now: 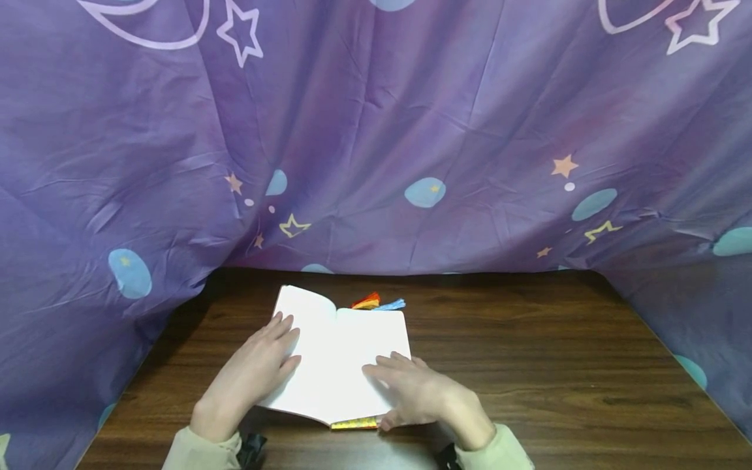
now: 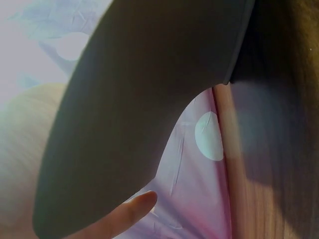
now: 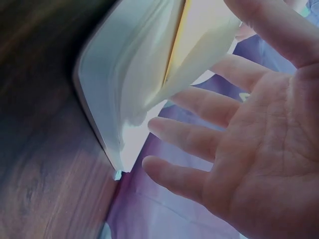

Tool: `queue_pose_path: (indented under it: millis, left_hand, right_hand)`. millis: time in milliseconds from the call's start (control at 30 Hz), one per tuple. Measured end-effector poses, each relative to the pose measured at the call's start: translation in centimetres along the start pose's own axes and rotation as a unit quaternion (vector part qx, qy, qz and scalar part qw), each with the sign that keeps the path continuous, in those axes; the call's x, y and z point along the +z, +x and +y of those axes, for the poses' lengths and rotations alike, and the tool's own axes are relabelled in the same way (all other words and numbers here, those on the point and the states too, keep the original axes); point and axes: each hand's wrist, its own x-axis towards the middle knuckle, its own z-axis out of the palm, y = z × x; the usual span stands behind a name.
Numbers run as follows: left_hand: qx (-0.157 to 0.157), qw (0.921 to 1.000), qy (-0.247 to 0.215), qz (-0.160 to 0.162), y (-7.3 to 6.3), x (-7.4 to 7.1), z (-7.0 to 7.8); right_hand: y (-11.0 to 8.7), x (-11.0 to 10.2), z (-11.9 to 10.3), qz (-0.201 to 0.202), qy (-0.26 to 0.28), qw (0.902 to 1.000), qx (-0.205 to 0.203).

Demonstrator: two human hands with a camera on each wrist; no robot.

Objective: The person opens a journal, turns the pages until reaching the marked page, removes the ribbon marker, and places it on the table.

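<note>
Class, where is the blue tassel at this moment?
In the head view, the blue tassel sticks out beyond the far edge of the open book, on its right half, just right of the red and yellow tassels.

a shadowed page (image 2: 119, 109) partly hides the left hand (image 2: 21, 164); purple cloth (image 2: 182, 164) hangs beyond.
</note>
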Motion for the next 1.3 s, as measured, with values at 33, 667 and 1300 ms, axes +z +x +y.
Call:
queue_pose_path:
  millis: [33, 667, 1300]
  left_hand:
    - [0.000, 1.0000, 0.000, -0.002, 0.0, 0.0, 0.0]
    - [-0.006, 0.9999, -0.009, -0.007, 0.1, 0.1, 0.1]
    - [0.011, 0.9988, -0.012, 0.046, 0.3, 0.0, 0.1]
  right_hand:
    - [0.0, 0.0, 0.1, 0.002, -0.003, 1.0000, -0.004]
    - [-0.4, -0.8, -0.1, 0.014, -0.013, 0.9996, -0.020]
    - [0.2, -0.6, -2.0, 0.240, -0.061, 0.9522, -0.179]
